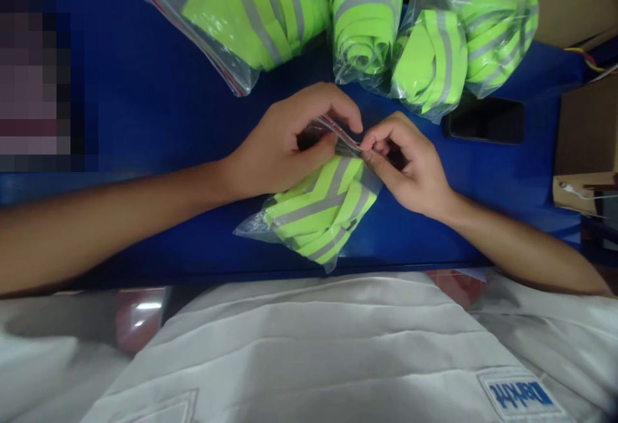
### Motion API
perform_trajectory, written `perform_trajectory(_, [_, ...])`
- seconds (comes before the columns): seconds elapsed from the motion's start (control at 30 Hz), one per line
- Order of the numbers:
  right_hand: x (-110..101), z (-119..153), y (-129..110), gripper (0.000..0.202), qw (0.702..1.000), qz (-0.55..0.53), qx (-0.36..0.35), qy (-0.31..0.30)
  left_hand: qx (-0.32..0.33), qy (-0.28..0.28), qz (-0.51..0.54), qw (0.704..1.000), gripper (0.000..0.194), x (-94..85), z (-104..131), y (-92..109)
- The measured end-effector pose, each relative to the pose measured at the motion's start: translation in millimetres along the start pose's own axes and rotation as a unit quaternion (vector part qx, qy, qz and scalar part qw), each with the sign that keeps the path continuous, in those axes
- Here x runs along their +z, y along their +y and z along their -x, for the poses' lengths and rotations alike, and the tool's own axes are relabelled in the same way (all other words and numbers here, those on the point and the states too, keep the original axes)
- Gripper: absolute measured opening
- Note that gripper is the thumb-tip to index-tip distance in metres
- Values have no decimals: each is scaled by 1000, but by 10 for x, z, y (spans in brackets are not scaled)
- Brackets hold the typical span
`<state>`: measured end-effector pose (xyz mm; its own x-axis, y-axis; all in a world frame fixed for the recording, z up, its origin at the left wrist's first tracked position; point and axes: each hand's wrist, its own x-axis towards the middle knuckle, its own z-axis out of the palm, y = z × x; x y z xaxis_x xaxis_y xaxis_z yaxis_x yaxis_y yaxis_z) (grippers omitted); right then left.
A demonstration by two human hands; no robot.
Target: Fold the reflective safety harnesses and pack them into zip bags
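Observation:
A clear zip bag [261, 225] lies tilted near the front edge of the blue table, filled with folded neon-yellow reflective strips [318, 207] that have grey bands. My right hand [410, 162] pinches the right end of the bag's red-lined zip edge [340, 132] between thumb and fingertips. My left hand [294, 136] curves around the left part of that same edge, thumb below and fingers above. Part of the bag's mouth is hidden behind my left hand.
Several more zip bags of neon strips [255, 11] stand along the back of the blue table [145, 107]. A black phone [485, 119] lies at the right. Cardboard [586, 133] and wires [591, 62] are at the far right.

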<state>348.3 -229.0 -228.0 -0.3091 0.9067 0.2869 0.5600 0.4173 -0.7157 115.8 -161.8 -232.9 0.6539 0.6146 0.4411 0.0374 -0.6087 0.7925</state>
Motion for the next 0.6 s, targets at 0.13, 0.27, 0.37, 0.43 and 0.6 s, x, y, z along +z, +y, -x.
perform_trajectory(0.13, [-15, -2, 13, 22, 1000, -11, -12, -6, 19, 6, -89, 996, 21, -9, 5, 22])
perform_trajectory(0.27, [-27, 7, 27, 26, 1000, -9, -24, -11, 29, 11, -91, 995, 19, -7, 6, -6])
perform_trajectory(0.37, [-32, 13, 25, 29, 999, -3, -37, -18, 47, 14, -96, 994, 18, -1, 7, -22])
perform_trajectory(0.43, [-34, 15, 19, 31, 999, 2, -39, -24, 38, 17, -95, 995, 18, 3, 9, -17])
perform_trajectory(0.6, [-31, 17, 8, 35, 998, 5, -53, -33, 27, 27, -87, 995, 17, 6, 4, 19])
